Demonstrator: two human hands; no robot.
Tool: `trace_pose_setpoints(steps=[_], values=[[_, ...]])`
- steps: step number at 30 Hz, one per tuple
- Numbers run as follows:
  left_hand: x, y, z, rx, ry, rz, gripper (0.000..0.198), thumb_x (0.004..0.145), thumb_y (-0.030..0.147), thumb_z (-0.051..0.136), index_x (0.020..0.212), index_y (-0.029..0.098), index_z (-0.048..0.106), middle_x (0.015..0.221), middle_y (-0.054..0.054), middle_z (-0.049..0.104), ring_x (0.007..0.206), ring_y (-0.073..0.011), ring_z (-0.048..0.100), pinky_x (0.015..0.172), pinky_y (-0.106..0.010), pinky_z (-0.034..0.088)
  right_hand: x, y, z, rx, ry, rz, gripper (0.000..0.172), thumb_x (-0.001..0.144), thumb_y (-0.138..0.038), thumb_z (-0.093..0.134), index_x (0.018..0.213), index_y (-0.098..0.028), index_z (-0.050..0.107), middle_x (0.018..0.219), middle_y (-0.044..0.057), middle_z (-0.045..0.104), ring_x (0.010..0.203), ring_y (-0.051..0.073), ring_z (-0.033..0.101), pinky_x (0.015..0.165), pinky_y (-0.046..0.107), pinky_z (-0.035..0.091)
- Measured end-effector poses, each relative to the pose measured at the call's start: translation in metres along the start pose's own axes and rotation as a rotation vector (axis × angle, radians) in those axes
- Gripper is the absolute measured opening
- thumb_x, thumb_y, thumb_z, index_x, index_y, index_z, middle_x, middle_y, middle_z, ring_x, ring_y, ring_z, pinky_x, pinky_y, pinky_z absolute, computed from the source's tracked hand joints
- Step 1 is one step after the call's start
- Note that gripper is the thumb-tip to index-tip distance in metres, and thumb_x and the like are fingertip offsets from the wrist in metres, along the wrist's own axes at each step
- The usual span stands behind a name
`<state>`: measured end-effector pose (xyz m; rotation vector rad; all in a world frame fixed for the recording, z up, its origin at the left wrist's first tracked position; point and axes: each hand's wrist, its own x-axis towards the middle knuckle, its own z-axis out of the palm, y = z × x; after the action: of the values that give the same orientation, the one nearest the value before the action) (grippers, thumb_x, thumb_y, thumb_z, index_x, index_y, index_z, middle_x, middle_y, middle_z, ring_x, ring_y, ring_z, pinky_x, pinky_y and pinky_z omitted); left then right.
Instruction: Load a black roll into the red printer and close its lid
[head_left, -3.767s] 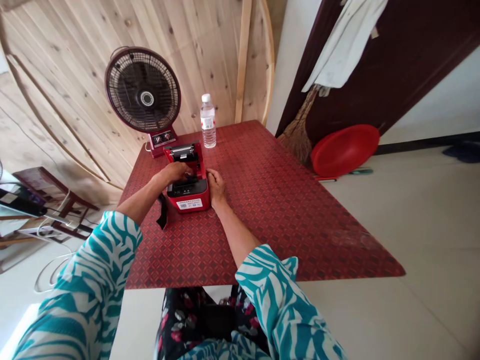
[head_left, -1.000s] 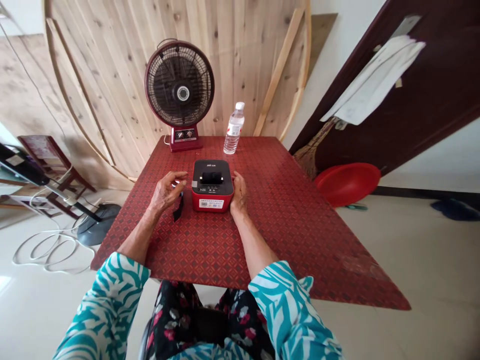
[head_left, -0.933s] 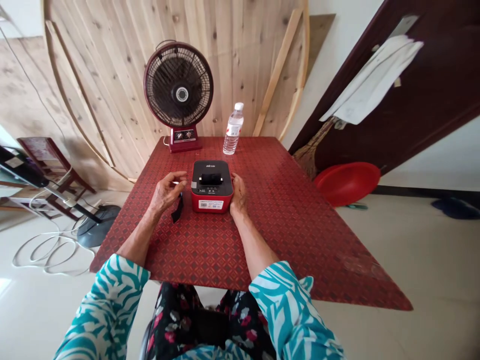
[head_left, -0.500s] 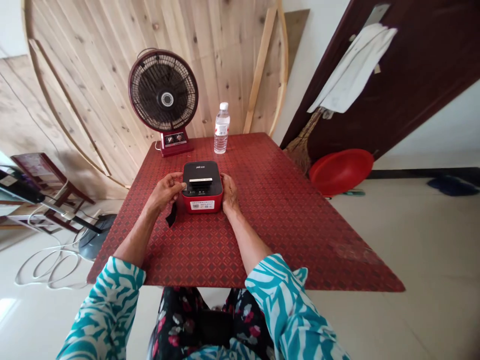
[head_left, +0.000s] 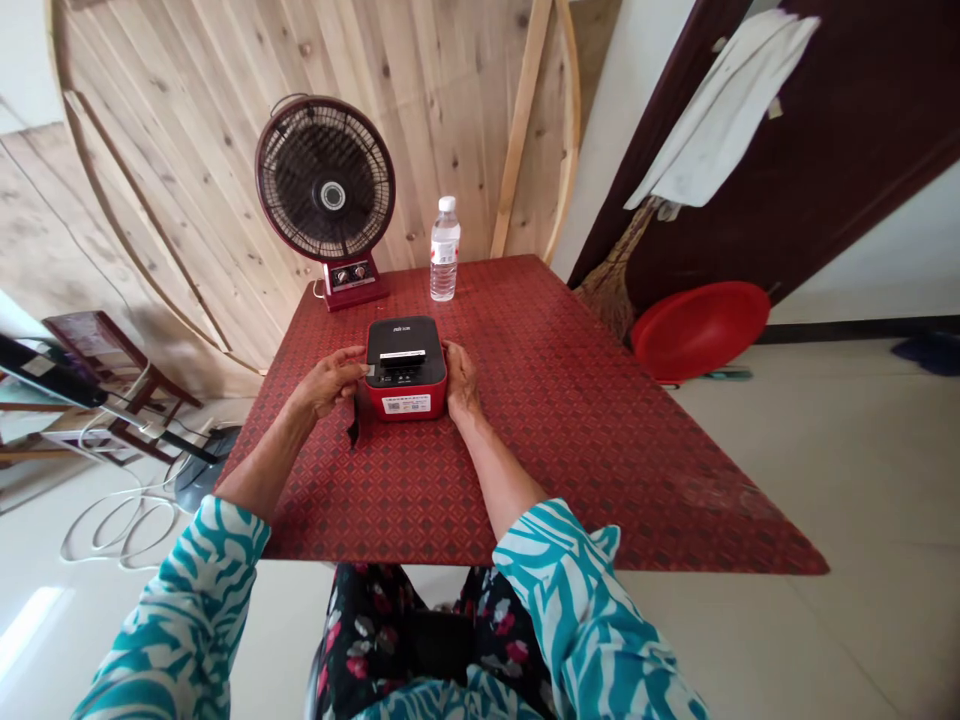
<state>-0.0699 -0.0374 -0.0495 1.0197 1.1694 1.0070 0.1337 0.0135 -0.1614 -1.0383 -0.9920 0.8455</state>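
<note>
A red and black label printer (head_left: 405,370) sits on the red patterned table (head_left: 600,450), its lid shut and a white label on its front. My left hand (head_left: 326,383) is at its left side, fingertips at the top edge. My right hand (head_left: 461,380) presses against its right side. A narrow black strip (head_left: 352,430) hangs or lies just below my left hand, and I cannot tell whether that hand holds it.
A desk fan (head_left: 326,180) and a water bottle (head_left: 445,250) stand at the table's far end. A large round wooden board (head_left: 450,120) leans behind them. To the right are a broom (head_left: 611,295) and a red basin (head_left: 700,332). A low stool (head_left: 97,350) and white cable (head_left: 112,530) are at left.
The printer's lid, raised with my left hand at it earlier, is now shut. My left hand has moved to the printer's left side. The black strip now looks narrower below that hand.
</note>
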Motion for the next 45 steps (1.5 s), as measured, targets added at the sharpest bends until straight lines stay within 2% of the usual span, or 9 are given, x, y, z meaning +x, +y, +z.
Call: trace_pose_setpoints(steps=[8,14,19,23,26,31,35,42,45], values=[[0.003,-0.005,0.000,-0.059,-0.022,-0.038,0.053,0.064,0.013,0.079,0.113,0.016,0.058,0.057,0.008,0.054,0.031,-0.0002,0.031,0.032,-0.013,0.011,-0.004,-0.006,0.000,-0.009,0.007,-0.002,0.052,0.086,-0.063,0.042,0.103,-0.021,0.068,0.104,0.009,0.076,0.101,0.023,0.068,0.094,0.041,0.051],[0.001,-0.006,0.004,-0.077,0.049,-0.076,0.048,0.066,0.011,0.076,0.109,0.016,0.054,0.052,0.011,0.048,0.030,-0.0005,0.027,0.033,-0.014,0.010,-0.007,-0.006,-0.001,0.008,0.003,-0.022,0.060,0.083,-0.071,0.044,0.104,-0.020,0.068,0.108,0.011,0.075,0.105,0.024,0.067,0.099,0.044,0.049],[0.000,-0.006,0.005,-0.025,0.042,-0.019,0.053,0.068,0.013,0.075,0.116,0.016,0.054,0.055,0.010,0.051,0.031,-0.0011,0.030,0.034,-0.015,0.012,-0.006,-0.004,0.000,0.029,0.007,-0.025,0.061,0.082,-0.073,0.044,0.103,-0.021,0.069,0.103,0.009,0.076,0.099,0.022,0.069,0.094,0.041,0.051],[0.000,-0.004,0.001,0.051,0.030,0.019,0.046,0.066,0.016,0.076,0.107,0.015,0.057,0.052,0.010,0.048,0.032,-0.0021,0.029,0.035,-0.017,0.014,-0.002,0.000,-0.001,-0.008,0.001,-0.050,0.056,0.084,-0.069,0.045,0.103,-0.022,0.069,0.107,0.008,0.076,0.102,0.022,0.067,0.096,0.040,0.050],[0.002,0.002,-0.005,0.191,0.036,0.117,0.036,0.065,0.023,0.079,0.096,0.014,0.064,0.050,0.009,0.048,0.036,-0.0036,0.033,0.037,-0.018,0.020,0.000,0.003,-0.002,-0.011,-0.004,-0.043,0.053,0.085,-0.066,0.046,0.104,-0.023,0.069,0.110,0.008,0.075,0.106,0.022,0.066,0.098,0.040,0.049],[0.024,0.015,-0.009,0.522,0.123,0.464,0.015,0.072,0.027,0.072,0.082,0.016,0.073,0.063,0.001,0.063,0.053,-0.0087,0.052,0.051,-0.020,0.038,0.001,0.005,-0.001,-0.015,-0.030,-0.044,0.049,0.087,-0.062,0.045,0.104,-0.023,0.069,0.111,0.008,0.074,0.108,0.022,0.065,0.102,0.041,0.047],[0.053,0.024,0.004,0.784,-0.008,0.585,0.009,0.072,0.022,0.070,0.078,0.021,0.077,0.082,-0.003,0.075,0.073,-0.0155,0.065,0.068,-0.025,0.049,0.003,0.006,0.002,0.002,-0.017,-0.055,0.044,0.087,-0.059,0.046,0.101,-0.024,0.069,0.108,0.006,0.075,0.107,0.021,0.065,0.102,0.041,0.047],[0.087,0.040,0.034,1.119,-0.342,0.443,0.011,0.067,0.017,0.073,0.075,0.023,0.077,0.083,-0.002,0.077,0.077,-0.0194,0.069,0.074,-0.026,0.051,0.005,0.005,0.006,-0.026,-0.006,-0.056,0.041,0.088,-0.054,0.046,0.098,-0.023,0.071,0.106,0.007,0.074,0.105,0.021,0.065,0.102,0.040,0.048],[0.094,0.044,0.040,1.336,-0.456,0.421,0.018,0.071,0.014,0.066,0.083,0.022,0.077,0.089,-0.002,0.077,0.084,-0.0198,0.070,0.077,-0.025,0.050,0.004,0.003,0.005,-0.035,-0.013,-0.050,0.036,0.088,-0.048,0.047,0.098,-0.024,0.070,0.107,0.006,0.074,0.106,0.021,0.064,0.102,0.040,0.048]])
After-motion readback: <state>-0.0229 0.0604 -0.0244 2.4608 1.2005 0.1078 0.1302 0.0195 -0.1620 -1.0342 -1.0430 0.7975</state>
